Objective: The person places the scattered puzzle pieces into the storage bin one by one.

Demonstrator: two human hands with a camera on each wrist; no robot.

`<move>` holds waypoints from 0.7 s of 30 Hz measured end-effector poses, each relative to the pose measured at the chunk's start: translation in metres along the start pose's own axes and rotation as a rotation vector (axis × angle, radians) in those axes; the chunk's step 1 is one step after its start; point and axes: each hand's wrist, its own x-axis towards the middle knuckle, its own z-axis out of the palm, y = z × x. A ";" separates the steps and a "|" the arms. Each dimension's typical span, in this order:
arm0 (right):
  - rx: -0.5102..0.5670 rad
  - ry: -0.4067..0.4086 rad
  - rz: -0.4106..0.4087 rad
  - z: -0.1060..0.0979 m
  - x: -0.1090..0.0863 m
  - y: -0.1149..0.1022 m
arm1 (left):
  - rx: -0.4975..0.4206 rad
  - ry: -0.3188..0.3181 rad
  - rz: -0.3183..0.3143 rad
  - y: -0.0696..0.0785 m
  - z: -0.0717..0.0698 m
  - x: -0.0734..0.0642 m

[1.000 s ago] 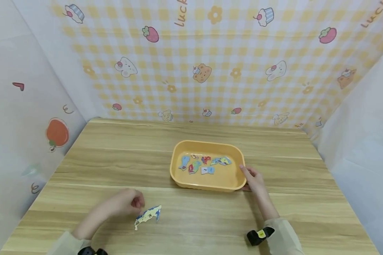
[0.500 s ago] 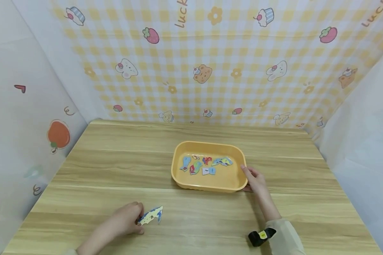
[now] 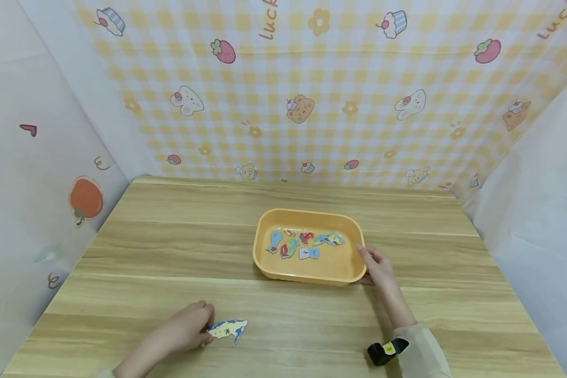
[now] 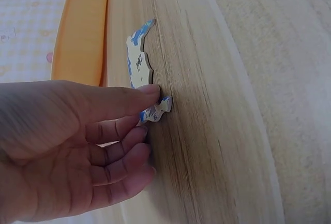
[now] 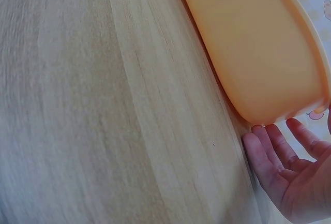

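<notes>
My left hand pinches one end of a flat puzzle piece, cream with blue patches and a jagged outline. In the left wrist view the thumb lies across the puzzle piece near its lower end, with the other fingers curled behind. A yellow-orange plastic tray stands mid-table, and my right hand holds its right end, thumb at the rim. Seen from the right wrist, the fingertips touch the tray's outer end wall. Inside the tray lie several colourful cut pieces, among them a blue-and-yellow one and a red one.
The wood-grain table reaches back to a yellow checked cloth hung behind it. Pale sheets close off the left and right sides. A black wrist camera sits on the right wrist.
My left hand has come down onto the puzzle piece and taken hold of its left end. The piece has turned and shifted slightly right. My right hand stays at the tray.
</notes>
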 end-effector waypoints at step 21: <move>-0.004 0.024 0.015 0.001 0.001 0.000 | -0.256 -0.143 0.210 -0.011 -0.021 0.011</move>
